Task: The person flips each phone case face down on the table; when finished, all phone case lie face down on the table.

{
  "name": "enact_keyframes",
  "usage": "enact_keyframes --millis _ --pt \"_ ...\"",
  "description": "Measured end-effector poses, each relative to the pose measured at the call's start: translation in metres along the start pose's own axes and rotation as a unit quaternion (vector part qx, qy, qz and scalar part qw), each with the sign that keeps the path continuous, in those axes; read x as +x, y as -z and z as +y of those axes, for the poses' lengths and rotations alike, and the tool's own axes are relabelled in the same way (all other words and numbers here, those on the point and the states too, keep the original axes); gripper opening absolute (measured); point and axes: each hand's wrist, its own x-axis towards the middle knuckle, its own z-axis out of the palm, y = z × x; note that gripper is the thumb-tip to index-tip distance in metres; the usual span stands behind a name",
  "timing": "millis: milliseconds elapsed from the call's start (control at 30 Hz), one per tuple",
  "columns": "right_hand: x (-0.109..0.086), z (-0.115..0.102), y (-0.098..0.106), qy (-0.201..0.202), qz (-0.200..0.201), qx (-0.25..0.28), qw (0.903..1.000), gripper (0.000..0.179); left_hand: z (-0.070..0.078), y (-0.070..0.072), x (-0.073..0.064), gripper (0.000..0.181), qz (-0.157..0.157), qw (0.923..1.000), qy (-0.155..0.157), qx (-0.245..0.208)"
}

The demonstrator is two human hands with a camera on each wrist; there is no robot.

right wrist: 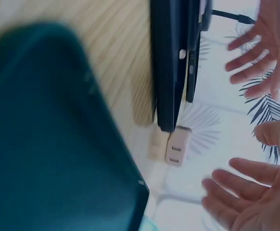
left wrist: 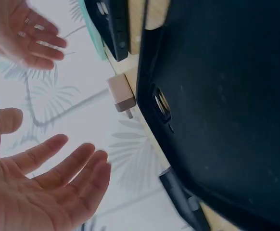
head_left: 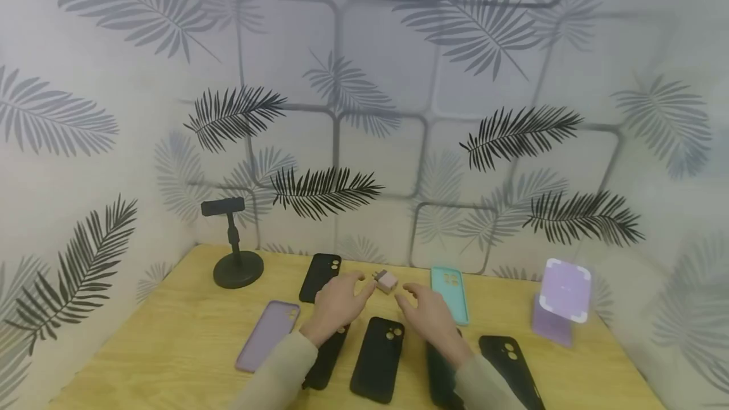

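A small pinkish plug-in charger (head_left: 386, 281) with metal prongs lies on the table between my two hands. My left hand (head_left: 336, 304) hovers to its left with fingers spread and nothing in them; in the left wrist view the palm (left wrist: 48, 192) faces up beside the charger (left wrist: 121, 92). To the charger's right, my right hand (head_left: 429, 314) is held above the table, its fingers loosely bent and bare. The charger's face with two slots (right wrist: 178, 147) shows in the right wrist view. Below the hands lies a black phone case (head_left: 378, 359); my forearms partly cover two other dark cases.
Around the hands lie a purple case (head_left: 267, 336), another black case (head_left: 320, 278), a turquoise case (head_left: 450, 295) and a black case (head_left: 512, 369) at right. A black stand (head_left: 238, 269) stands back left, a purple stand (head_left: 565, 290) at right. A patterned wall (head_left: 387, 144) rises behind.
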Motion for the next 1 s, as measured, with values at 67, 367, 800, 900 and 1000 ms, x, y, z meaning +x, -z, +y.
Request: enact_keyframes --millis 67,367,800,900,1000 --pt "0.004 0.0 -0.002 -0.017 -0.003 0.059 0.9981 0.039 -0.005 0.004 0.004 0.044 -0.01 0.9974 0.027 -0.066" --pt "0.018 -0.004 -0.018 -0.064 -0.084 0.297 0.949 0.035 -0.043 0.018 0.022 0.03 -0.076 0.9593 0.06 -0.265" --pt "0.042 -0.008 -0.039 -0.007 -0.204 0.325 0.9233 0.039 -0.1 0.033 0.032 0.033 -0.122 0.9368 0.097 -0.313" --pt "0.051 -0.016 -0.043 -0.008 -0.238 0.316 0.9182 0.039 -0.111 0.039 0.036 0.035 -0.128 0.9356 0.112 -0.309" --pt "0.058 -0.026 -0.048 -0.007 -0.266 0.305 0.9146 0.039 -0.117 0.045 0.037 0.039 -0.136 0.9334 0.127 -0.307"
